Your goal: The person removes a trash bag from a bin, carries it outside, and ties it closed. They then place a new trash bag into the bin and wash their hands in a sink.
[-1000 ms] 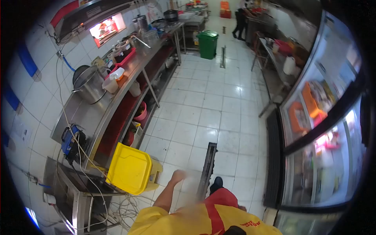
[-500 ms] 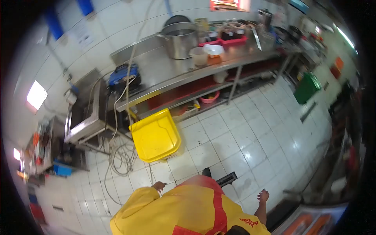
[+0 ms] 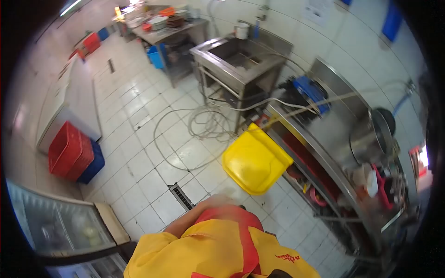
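My left hand [image 3: 219,200] is in front of my body, above the red part of my clothing. It is smeared by motion, so its fingers cannot be made out, and no held object shows. Nearest to it are a yellow plastic bin [image 3: 257,160] standing on the floor ahead and a black drain grate [image 3: 181,196] in the tiles. My right hand is out of view.
Hose [image 3: 208,121] lies in loops on the tiles. A steel sink [image 3: 241,81] and a steel counter [image 3: 317,134] with a blue machine [image 3: 313,95] stand beyond. Red crates [image 3: 69,153] and a glass-fronted fridge [image 3: 60,222] are at left.
My view has swung left, bringing the sink, crates and fridge into sight. My left hand has come across before my body, and my right hand has gone out of view.
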Motion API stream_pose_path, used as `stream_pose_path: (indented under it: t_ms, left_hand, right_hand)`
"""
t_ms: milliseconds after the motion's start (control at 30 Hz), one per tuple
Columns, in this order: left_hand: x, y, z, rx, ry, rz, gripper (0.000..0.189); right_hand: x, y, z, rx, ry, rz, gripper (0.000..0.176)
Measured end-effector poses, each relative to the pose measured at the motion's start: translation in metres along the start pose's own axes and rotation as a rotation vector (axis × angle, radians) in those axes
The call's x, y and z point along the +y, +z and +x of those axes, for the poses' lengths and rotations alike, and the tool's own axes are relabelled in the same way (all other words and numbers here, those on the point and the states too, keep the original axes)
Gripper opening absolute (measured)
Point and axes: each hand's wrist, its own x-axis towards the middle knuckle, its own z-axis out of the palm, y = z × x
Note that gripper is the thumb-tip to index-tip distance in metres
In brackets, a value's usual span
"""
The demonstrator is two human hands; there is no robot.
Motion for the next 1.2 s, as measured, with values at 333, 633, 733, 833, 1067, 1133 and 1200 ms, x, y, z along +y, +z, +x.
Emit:
stream_pose_path:
  t_ms: [333,633,733,833,1067,1133,1200]
  left_hand:
    - [-0.119,-0.098,-0.018,0.588,-0.513,-0.313,0.042]
    - [-0.178,-0.064,-0.109,0.768,-1.135,-0.657,0.042]
    - [-0.206,-0.052,-0.126,0.456,-1.155,-0.375,0.042]
    - [-0.237,-0.067,-0.121,0.314,-1.139,-0.352,0.04]
    - [-0.328,-0.256,-0.048,0.39,-1.124,-0.403,0.036]
    - [-0.371,-0.319,-0.021,0.704,-0.966,-0.386,0.041]
    - [-0.354,-0.408,0.018,0.907,-0.753,-0.503,0.038]
  right_hand:
    - [-0.253,0.028,0.101,-0.531,-0.003,-0.044,0.02]
    - [-0.464,0.132,0.062,-0.731,-0.36,-0.075,0.012]
    - [-0.519,0.144,0.061,-0.765,-0.359,-0.092,0.014]
    - [-0.575,0.159,0.053,-0.809,-0.361,-0.076,0.016]
    - [-0.662,0.246,0.035,-1.089,-0.299,0.175,0.023]
    - [-0.699,0.272,0.015,-1.14,-0.297,0.191,0.024]
    - [-0.737,0.292,-0.001,-1.163,-0.364,0.19,0.024]
